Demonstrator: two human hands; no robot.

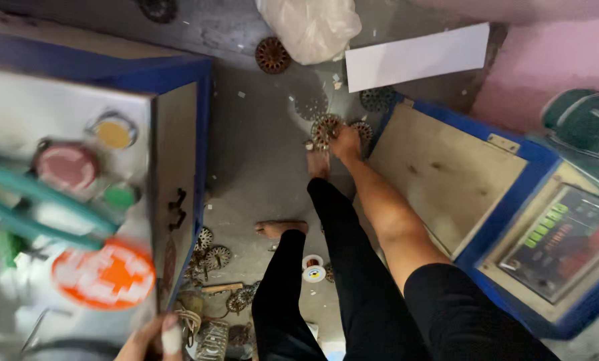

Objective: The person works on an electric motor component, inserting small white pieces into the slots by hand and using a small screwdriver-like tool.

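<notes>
My right hand reaches down to the grey floor, its fingers closed on a round slotted metal disc. A second, similar disc lies just right of that hand. My bare feet stand on the floor, one right below the hand. At the bottom left, my left hand, with a white bandage on one finger, rests against the lower corner of a grey control box. Most of that hand is cut off by the frame edge.
More slotted discs lie on the floor near a plastic bag and a white sheet. A blue-framed cabinet with a wooden lid stands at right. Small parts, a wire spool and discs clutter the floor by my feet.
</notes>
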